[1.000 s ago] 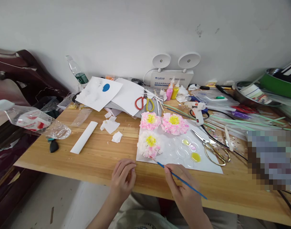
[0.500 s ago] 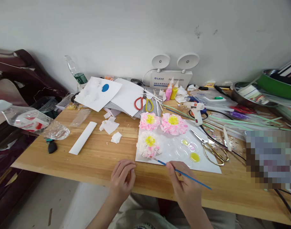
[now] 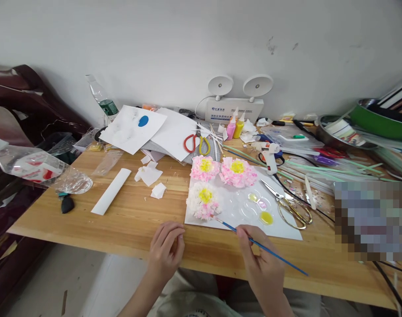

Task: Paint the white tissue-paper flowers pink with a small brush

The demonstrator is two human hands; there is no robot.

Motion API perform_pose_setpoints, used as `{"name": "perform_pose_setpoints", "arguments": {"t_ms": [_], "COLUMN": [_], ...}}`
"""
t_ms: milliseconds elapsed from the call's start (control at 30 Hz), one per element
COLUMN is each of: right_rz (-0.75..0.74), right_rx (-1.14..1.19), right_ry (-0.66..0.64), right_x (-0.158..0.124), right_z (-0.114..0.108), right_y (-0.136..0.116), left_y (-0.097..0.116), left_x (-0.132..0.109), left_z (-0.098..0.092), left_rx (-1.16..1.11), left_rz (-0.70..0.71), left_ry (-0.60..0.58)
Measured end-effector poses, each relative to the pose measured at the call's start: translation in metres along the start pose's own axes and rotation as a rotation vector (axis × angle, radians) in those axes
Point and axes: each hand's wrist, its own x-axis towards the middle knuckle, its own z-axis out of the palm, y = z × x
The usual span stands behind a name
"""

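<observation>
A blue paintbrush [image 3: 270, 251] is held in my right hand [image 3: 262, 259], its tip at the lower edge of a white flower [image 3: 201, 203] with a yellow centre and some pink petals. My left hand [image 3: 167, 250] rests at the table's front edge, fingers curled, with nothing visible in it. Two pink flowers, one at the back left [image 3: 205, 168] and one to its right [image 3: 238, 172], lie behind the white one. All three are on a white sheet [image 3: 227, 223]. On the sheet's right part is a clear palette [image 3: 243, 209] with yellow and pink paint.
Gold-handled scissors [image 3: 291, 211] lie on the sheet's right edge, near a glue gun [image 3: 268, 154]. Paper scraps [image 3: 150, 174] and a rolled white paper [image 3: 111, 192] are on the left, beside a large bottle [image 3: 42, 169]. Pink and yellow paint bottles [image 3: 232, 128] stand behind.
My right hand and the brush's rear end have moved slightly right and down, while the tip stays by the white flower. The whole view has shifted a little. My left hand keeps its pose.
</observation>
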Motion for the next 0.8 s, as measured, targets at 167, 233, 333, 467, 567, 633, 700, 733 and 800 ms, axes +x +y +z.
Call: {"name": "perform_pose_setpoints", "arguments": {"t_ms": [167,233,333,467,567,633,700,733,800], "right_rz": [-0.015,-0.029,-0.102,-0.065,-0.066,-0.087,-0.076,-0.067,-0.059], "right_rx": [0.012,0.05,0.137,0.084,0.102,0.105,0.073,0.062,0.076], "right_ry": [0.001,-0.005,-0.121,-0.06,-0.065,-0.103,-0.076,-0.047,-0.033], "right_x": [0.002,0.004,0.006,0.006,0.007,0.008,0.009,0.01,0.013], "right_z": [0.003,0.006,0.011,0.011,0.009,0.01,0.014,0.015,0.017], "right_y": [0.001,-0.002,-0.007,-0.01,-0.008,-0.007,-0.006,-0.006,-0.007], "left_y": [0.001,0.0,0.001,0.001,0.001,0.001,0.001,0.001,0.001], "left_x": [0.002,0.001,0.0,0.0,0.0,0.0,0.0,0.0,0.0], "left_z": [0.0,-0.001,-0.002,-0.002,-0.001,-0.001,0.0,-0.001,-0.001], "left_rx": [0.002,0.002,0.002,-0.002,0.001,0.006,0.009,0.012,0.018], "left_rz": [0.003,0.005,0.006,0.011,0.002,0.0,0.001,0.004,0.002], "left_ry": [0.002,0.001,-0.009,-0.025,-0.03,-0.027,-0.022,-0.018,-0.018]}}
